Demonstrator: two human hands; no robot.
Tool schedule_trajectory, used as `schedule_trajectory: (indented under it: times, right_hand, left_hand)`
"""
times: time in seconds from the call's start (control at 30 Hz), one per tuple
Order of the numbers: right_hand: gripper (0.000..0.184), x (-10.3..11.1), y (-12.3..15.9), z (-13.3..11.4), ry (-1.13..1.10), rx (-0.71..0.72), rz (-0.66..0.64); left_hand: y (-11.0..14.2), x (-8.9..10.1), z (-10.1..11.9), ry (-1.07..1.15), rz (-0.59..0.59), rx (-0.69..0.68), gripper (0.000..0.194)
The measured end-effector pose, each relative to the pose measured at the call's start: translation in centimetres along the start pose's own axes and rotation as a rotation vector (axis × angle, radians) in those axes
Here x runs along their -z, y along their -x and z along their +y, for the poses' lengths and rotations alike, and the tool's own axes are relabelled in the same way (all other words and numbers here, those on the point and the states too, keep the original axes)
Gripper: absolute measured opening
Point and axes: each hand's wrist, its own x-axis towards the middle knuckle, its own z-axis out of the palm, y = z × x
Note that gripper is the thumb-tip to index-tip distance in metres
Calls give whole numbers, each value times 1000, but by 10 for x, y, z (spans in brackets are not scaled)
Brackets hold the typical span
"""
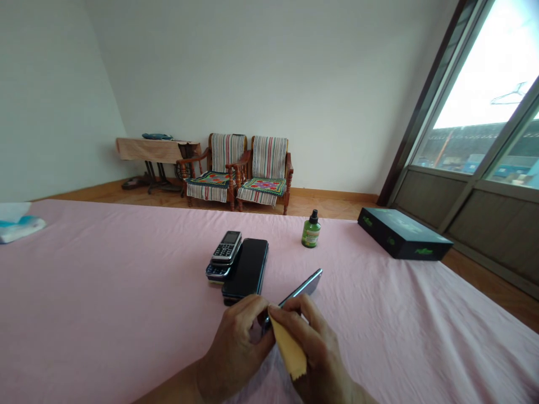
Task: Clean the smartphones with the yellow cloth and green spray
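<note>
My left hand (238, 342) grips the near end of a smartphone (310, 285), which is tilted up on its edge with its far end pointing right and away. In my right hand (315, 342) is a yellow cleaning cloth (289, 350), pinched against the phone's near edge between thumb and fingers. Just beyond my left hand lies a stack of dark smartphones (248, 266). Beside that stack, to its left, a silver keypad phone (227, 247) rests on another keypad phone (217, 273). My fingers hide the phone's near end.
A green spray bottle (310, 231) stands upright beyond the phone. To the right sits a flat black box (400, 235). White-and-blue packaging (19, 223) lies at the left edge of the pink sheet (126, 292). Two wooden chairs (264, 163) stand by the far wall.
</note>
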Motion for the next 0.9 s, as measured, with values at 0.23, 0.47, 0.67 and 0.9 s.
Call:
schedule_trajectory:
  times: [0.23,0.47,0.67,0.9]
  right_hand:
    - [42,10,-5,1,-64,53,-31]
    - [29,47,-18,59,240,-260,288]
    - [33,44,-15,60,224,-266,228]
    - [37,27,-11,29,87,-191,108]
  left_hand:
    - [-1,2,-1,59,-27,-9,6]
    - [0,-3,-2,-25,31,-96,11]
    - [1,-3,-3,-60,24,-77,9]
    - [1,-3,0,-57,6,-85,10]
